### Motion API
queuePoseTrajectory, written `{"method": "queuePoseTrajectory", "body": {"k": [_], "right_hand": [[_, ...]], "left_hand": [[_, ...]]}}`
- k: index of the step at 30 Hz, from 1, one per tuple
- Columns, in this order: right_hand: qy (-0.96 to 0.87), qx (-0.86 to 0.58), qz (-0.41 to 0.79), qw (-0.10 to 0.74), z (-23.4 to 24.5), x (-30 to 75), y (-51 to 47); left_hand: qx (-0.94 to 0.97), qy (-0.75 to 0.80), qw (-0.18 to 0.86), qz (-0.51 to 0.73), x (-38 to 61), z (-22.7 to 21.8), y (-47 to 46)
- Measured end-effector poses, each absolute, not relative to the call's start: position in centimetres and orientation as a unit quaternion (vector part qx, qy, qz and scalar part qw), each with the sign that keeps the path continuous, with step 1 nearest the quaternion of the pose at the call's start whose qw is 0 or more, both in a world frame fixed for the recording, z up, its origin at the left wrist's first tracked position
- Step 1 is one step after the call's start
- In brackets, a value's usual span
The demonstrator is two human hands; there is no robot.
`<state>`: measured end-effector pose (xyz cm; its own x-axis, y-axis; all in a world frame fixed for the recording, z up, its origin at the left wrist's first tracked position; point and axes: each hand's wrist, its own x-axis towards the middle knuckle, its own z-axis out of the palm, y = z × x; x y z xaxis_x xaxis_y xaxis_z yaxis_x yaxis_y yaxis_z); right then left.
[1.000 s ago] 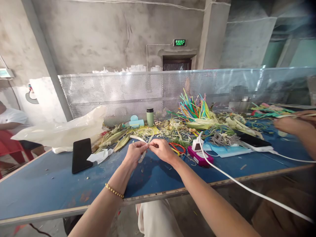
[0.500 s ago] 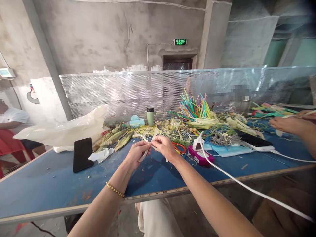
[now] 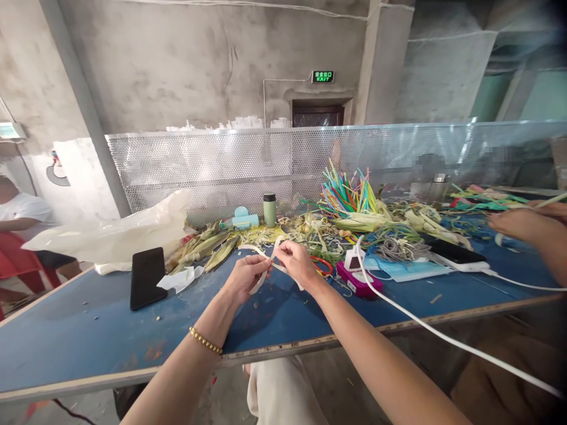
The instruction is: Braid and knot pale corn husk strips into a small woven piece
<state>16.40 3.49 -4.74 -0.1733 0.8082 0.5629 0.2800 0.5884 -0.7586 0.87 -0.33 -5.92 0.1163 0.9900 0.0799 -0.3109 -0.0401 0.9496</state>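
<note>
Over the blue table, my left hand pinches pale flat strips where they cross, gold beads round its wrist. Close beside it, my right hand has thumb and fingers closed on a curled pale strip. One strip end sticks out to the upper left, and others hang below the two hands. The fingers hide the crossing itself in part. The strips look like husk, though I cannot tell for sure.
Dried husks and plant scraps lie behind my hands, near a green cup. A black phone is at left. A purple box with a white cable stands at right. A co-worker's hand works at far right.
The strip end at my right fingertips, upright before, now curls over at its top. My hands stay nearly in place. The co-worker's hand at right has shifted slightly.
</note>
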Motion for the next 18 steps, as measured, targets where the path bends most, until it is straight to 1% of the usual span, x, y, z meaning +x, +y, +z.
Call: {"method": "queuePoseTrajectory", "body": {"k": [4, 8, 10, 14, 18], "right_hand": [[-0.733, -0.395, 0.179, 0.524, -5.3, 16.4, 3.8], [-0.739, -0.404, 0.172, 0.511, -5.4, 16.6, 3.9], [-0.756, -0.409, 0.165, 0.483, -5.3, 16.9, 3.9], [-0.801, -0.432, 0.125, 0.394, -4.7, 17.3, 3.6], [-0.819, -0.438, 0.077, 0.363, -4.1, 17.0, 3.6]], "left_hand": [[0.481, 0.368, 0.589, 0.534, 1.0, -6.1, -0.4], [0.528, 0.379, 0.540, 0.535, 1.3, -6.2, -0.7], [0.533, 0.388, 0.531, 0.532, 1.4, -6.0, -0.8], [0.531, 0.372, 0.547, 0.529, 1.1, -4.9, -0.9], [0.515, 0.377, 0.510, 0.577, 0.6, -3.4, 0.0]]}}
